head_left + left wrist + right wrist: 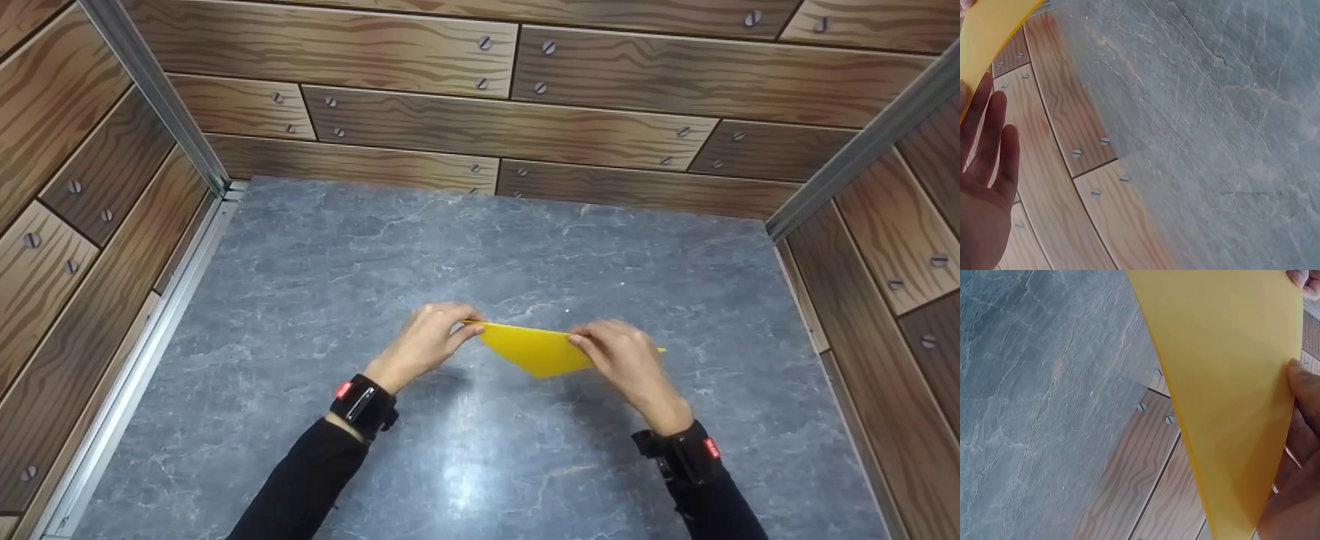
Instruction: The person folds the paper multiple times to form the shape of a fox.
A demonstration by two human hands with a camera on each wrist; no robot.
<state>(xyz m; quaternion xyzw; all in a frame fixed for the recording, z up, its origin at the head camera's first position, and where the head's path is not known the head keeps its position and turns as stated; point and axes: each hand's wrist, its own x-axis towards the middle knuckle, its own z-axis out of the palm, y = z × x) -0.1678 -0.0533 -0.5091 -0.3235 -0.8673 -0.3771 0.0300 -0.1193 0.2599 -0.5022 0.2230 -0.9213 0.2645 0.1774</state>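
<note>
Plainly, the left hand (pixel 431 335) and right hand (pixel 624 356) each pinch the yellow sheet (pixel 532 351) along its far edge, above the grey marbled surface (pixel 375 255); the head view foreshortens it, while the right wrist view shows its broad face, the left wrist view only part

Smooth sheet (pixel 534 351), glossy marbled surface (pixel 465 480)

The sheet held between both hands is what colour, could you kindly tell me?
Plain yellow; the sheet shows best in the right wrist view.
</note>
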